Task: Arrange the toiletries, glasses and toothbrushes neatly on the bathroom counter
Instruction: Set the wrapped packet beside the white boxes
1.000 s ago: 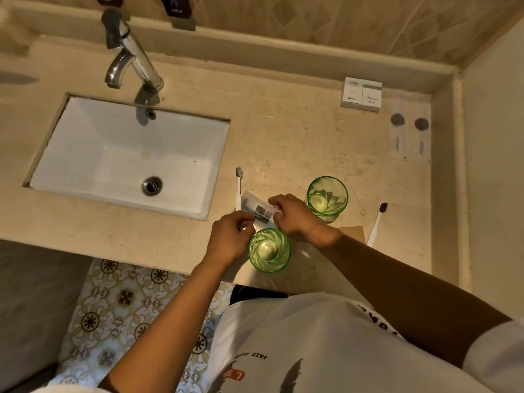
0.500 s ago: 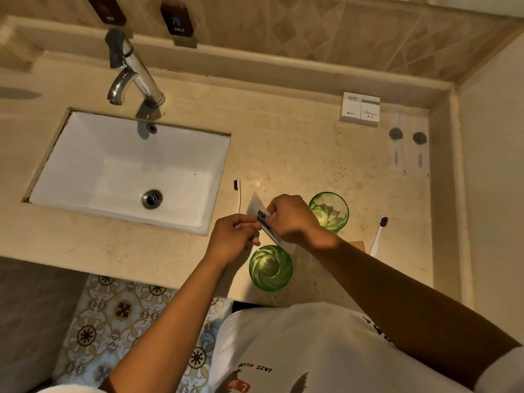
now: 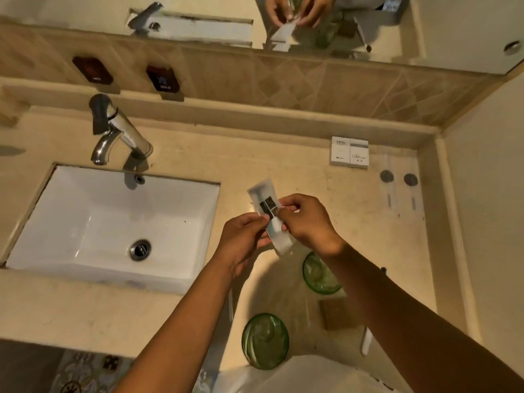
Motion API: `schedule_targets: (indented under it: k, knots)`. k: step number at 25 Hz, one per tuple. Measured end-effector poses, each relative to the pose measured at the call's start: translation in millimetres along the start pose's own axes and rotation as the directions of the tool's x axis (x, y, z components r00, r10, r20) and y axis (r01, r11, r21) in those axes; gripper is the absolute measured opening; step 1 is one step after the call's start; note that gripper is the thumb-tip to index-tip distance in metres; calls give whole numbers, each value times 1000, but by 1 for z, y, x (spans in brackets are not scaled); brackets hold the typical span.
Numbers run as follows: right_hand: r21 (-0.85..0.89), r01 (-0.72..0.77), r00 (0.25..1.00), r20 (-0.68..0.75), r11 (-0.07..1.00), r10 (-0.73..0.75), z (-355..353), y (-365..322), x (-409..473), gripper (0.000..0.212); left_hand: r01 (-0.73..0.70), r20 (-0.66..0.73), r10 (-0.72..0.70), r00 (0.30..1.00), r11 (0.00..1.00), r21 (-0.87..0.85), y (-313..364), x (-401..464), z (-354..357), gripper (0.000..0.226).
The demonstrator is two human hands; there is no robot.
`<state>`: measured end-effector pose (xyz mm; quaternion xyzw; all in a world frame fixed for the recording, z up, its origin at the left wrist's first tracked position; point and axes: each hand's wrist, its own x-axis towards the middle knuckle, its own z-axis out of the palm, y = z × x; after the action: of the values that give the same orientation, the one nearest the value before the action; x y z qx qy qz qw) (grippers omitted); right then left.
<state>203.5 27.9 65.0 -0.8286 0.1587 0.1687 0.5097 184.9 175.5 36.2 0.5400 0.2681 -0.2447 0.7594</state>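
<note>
A white sachet (image 3: 265,201) with a dark label is held up above the counter (image 3: 255,154). My left hand (image 3: 243,239) pinches its lower left edge and my right hand (image 3: 306,219) pinches its right side. Two green glasses stand below my hands: one (image 3: 265,340) near the front edge, the other (image 3: 319,275) partly under my right forearm. A white toothbrush handle (image 3: 366,343) shows beside my right arm, its head hidden. Another toothbrush handle (image 3: 230,304) peeks out by my left forearm.
A white sink (image 3: 113,222) with a chrome tap (image 3: 119,131) fills the left. Two small white boxes (image 3: 350,151) and two clear packets with dark caps (image 3: 398,191) lie at the back right. A brown card (image 3: 336,314) lies by the glasses. The wall closes the right side.
Both hands have lifted the sachet off the counter and away from the glasses. The camera has tilted up, so the mirror now shows.
</note>
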Motion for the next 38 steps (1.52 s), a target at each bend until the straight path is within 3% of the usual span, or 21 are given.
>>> schedule_targets:
  k: [3,7,11,20,27,30,33,36,38]
  knots:
    - [98,-59,998,-12,993,60,-16,14,34,17,-38,-35,42,998,995,97,17,31,23,4]
    - [228,-118,993,2,966,121,-41,21,74,14,-43,-15,47,999,982,183,38,78,50,10]
    - [215,-238,971,73,947,228,-56,22,105,17,-61,42,51,998,953,298,51,117,67,12]
    - [338,-234,930,-194,912,311,-50,42,158,30,-125,45,118,992,864,487,58,185,107,22]
    - [91,-198,909,-355,976,218,-42,55,167,21,-258,90,301,949,582,772,46,208,112,17]
    - [-95,-234,914,-362,968,185,-50,54,155,26,-360,195,417,888,363,860,42,199,109,33]
    - [-258,-165,920,-387,952,54,-57,60,139,26,-508,386,521,761,109,855,32,187,96,41]
    - [-435,29,955,-254,900,-154,-56,68,135,39,-576,587,473,656,-188,795,21,188,80,50]
    - [-528,77,969,-161,846,-188,-52,71,136,47,-559,619,408,672,-269,784,17,190,75,53]
